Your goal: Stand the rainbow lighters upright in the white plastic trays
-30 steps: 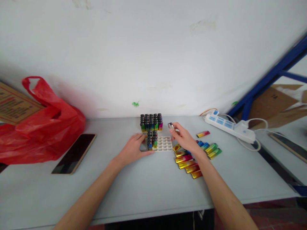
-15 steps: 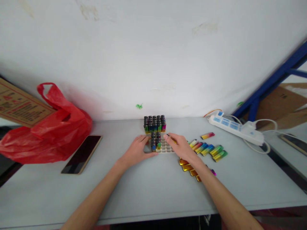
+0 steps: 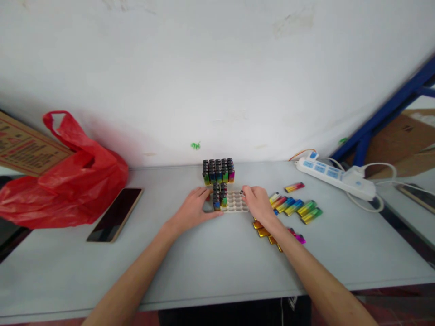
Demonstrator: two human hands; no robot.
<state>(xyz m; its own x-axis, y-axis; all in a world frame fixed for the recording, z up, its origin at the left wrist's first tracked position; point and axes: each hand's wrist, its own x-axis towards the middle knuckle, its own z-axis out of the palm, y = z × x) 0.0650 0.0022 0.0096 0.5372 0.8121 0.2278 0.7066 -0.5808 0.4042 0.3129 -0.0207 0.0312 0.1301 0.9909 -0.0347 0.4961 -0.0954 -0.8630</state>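
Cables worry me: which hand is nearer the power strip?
Right: the right hand is left of the power strip, by the tray; the left hand is farther left.

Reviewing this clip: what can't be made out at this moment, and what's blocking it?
- Head view: most of the lighter at the right hand, covered by fingers.
- Head view: parts of the loose lighters, behind the right forearm.
- Head view: any contents of the red bag, behind its plastic.
- Head view: the carton, cut off by the left edge, its print too blurred to read.
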